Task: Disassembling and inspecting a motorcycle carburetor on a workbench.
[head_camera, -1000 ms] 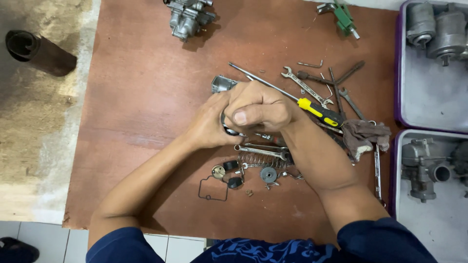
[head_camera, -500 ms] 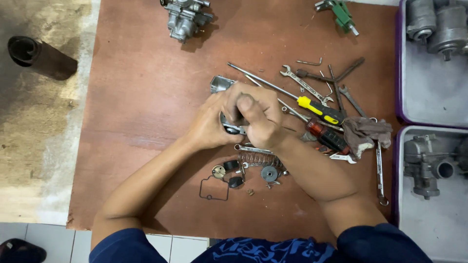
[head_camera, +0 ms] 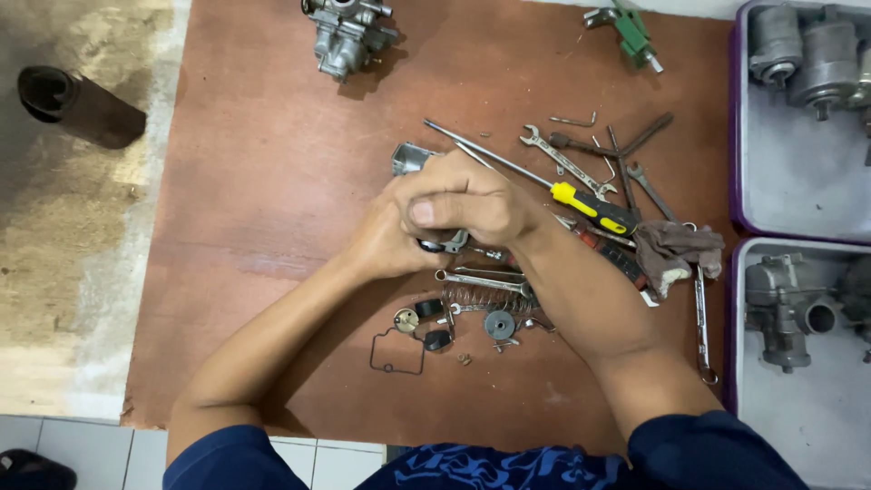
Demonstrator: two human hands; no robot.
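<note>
Both hands met near the middle of the brown wooden board (head_camera: 272,181). The right hand (head_camera: 467,204) curled tight over the left hand (head_camera: 390,245), clamping a small grey metal part (head_camera: 445,243), mostly hidden by fingers.

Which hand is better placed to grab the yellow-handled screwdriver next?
Right, probably. The right hand sits over the small metal part, right beside the yellow-handled screwdriver. The left hand cups the part from the far side.

a repair workshop: wrenches (head_camera: 564,163), a screwdriver (head_camera: 594,209) and carburetor (head_camera: 347,36) on a board.
</note>
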